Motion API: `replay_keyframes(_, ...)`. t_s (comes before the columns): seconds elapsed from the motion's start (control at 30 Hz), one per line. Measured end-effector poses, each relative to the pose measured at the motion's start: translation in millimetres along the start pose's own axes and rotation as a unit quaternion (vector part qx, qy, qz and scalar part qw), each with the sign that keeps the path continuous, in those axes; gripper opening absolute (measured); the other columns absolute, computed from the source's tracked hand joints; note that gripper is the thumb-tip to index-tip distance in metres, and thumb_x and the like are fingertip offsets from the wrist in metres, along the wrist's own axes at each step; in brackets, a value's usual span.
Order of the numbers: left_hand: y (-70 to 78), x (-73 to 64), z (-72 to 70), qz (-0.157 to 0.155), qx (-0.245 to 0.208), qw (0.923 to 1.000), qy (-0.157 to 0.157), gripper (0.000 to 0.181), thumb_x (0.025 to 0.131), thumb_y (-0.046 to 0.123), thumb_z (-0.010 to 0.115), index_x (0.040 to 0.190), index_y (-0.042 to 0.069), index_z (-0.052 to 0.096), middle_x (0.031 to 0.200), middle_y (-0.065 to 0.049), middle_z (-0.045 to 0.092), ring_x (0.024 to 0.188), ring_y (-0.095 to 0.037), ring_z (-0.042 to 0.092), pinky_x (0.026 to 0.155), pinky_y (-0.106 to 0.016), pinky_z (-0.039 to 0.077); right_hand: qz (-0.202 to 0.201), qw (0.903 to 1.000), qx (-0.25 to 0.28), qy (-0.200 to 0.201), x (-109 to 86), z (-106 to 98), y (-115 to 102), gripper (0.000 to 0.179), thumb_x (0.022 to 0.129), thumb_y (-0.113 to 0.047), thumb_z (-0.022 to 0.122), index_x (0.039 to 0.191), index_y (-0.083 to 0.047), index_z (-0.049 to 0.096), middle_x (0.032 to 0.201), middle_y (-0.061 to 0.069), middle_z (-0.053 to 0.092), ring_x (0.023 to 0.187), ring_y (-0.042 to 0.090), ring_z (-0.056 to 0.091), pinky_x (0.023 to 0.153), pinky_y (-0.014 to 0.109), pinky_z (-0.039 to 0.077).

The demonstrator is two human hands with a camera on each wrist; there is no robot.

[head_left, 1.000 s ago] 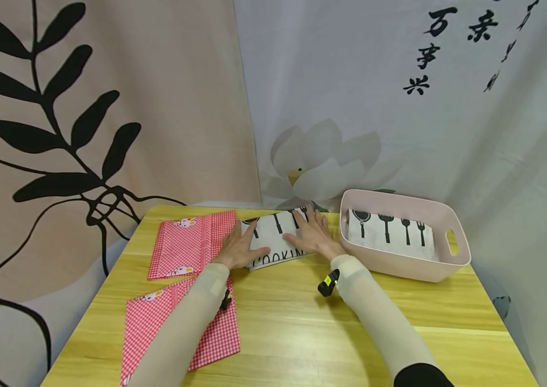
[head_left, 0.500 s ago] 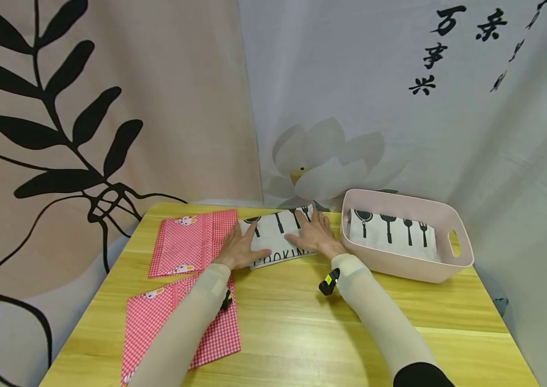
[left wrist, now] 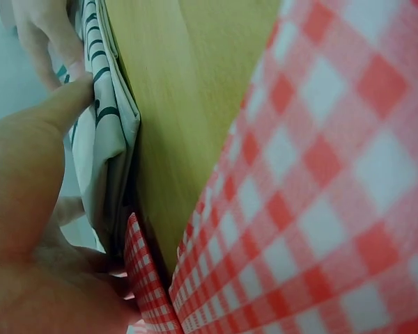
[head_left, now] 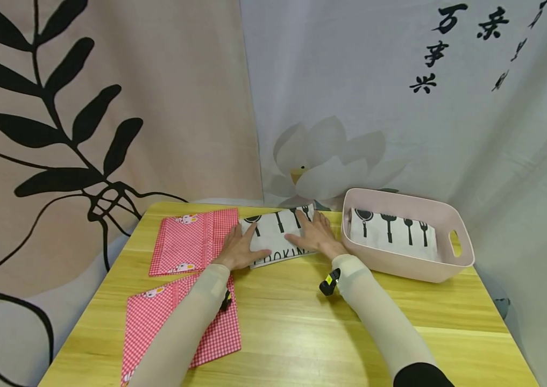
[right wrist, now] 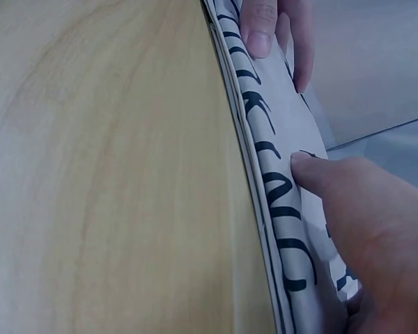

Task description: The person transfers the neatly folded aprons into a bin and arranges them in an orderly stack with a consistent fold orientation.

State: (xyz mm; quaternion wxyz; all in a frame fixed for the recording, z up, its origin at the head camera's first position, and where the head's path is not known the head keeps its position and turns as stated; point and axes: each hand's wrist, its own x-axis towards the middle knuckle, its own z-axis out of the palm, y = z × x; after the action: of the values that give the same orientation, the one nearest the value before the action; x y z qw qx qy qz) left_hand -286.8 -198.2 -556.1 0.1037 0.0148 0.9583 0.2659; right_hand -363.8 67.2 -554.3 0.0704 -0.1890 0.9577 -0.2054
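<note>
A folded white cloth [head_left: 273, 234] with black utensil prints and lettering lies at the back middle of the table. My left hand [head_left: 240, 248] rests on its left end, thumb stretched across the top and fingers spread toward the far edge. On the right end rests my right hand [head_left: 319, 235], thumb also laid over the cloth and fingers extended. In the right wrist view, the right thumb [right wrist: 317, 170] touches the cloth's top above the lettered fold; its other fingers are mostly hidden. In the left wrist view, the left fingers lie beside the cloth's end, partly hidden.
Two folded red-and-white checked cloths, a far one [head_left: 188, 242] and a near one [head_left: 215, 336], lie left, the near one partly under my left forearm. A pink bin [head_left: 399, 271] stands right, holding a folded white printed cloth [head_left: 391, 236]. Curtains hang behind the table.
The head view has shifted slightly. Both hands stay in place on the folded white cloth.
</note>
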Motion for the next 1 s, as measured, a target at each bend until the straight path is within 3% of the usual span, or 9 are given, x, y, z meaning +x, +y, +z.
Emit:
replay_keyframes(0.23,1.1,-3.0,-3.4,0.011,-0.007,0.9998,0.016,0.106,0.100,0.062,0.077,0.181,0.017,0.026,0.185,-0.037,0.010,0.175,-0.058,0.006,0.143,-0.073,0.006,-0.014,0.9997,-0.002,0.018,4.2,1,1,0.095,0.104,-0.065,0.071,0.177,-0.017,0.036,0.177,0.038,0.035,0.168,0.059,0.032,0.141,0.070,0.023)
replay_keyframes(0.57,6.3,-3.9,-4.5,0.024,0.010,0.9995,0.017,0.098,0.103,0.057,0.079,0.179,0.017,0.033,0.184,-0.035,0.022,0.175,-0.055,0.016,0.143,-0.073,0.011,0.008,0.9989,0.027,0.037,2.7,1,-2,0.097,0.098,-0.060,0.083,0.175,-0.017,0.042,0.173,0.034,0.043,0.159,0.056,0.042,0.128,0.071,0.045)
replay_keyframes(0.77,10.4,-5.9,-4.4,0.031,0.014,0.9991,0.026,0.096,0.102,0.053,0.082,0.178,0.015,0.037,0.181,-0.039,0.027,0.172,-0.057,0.023,0.142,-0.074,0.017,0.021,0.9982,0.039,0.039,1.0,-2,-5,0.101,0.095,-0.057,0.088,0.175,-0.019,0.041,0.174,0.035,0.041,0.160,0.056,0.042,0.129,0.073,0.044)
replay_keyframes(1.0,8.3,-4.8,-1.9,0.030,0.015,0.9989,0.034,0.098,0.100,0.051,0.085,0.177,0.013,0.037,0.181,-0.040,0.024,0.172,-0.058,0.021,0.142,-0.074,0.014,0.030,0.9977,0.049,0.037,0.3,-4,-8,0.105,0.093,-0.056,0.091,0.176,-0.021,0.039,0.171,0.036,0.045,0.157,0.058,0.047,0.126,0.075,0.046)
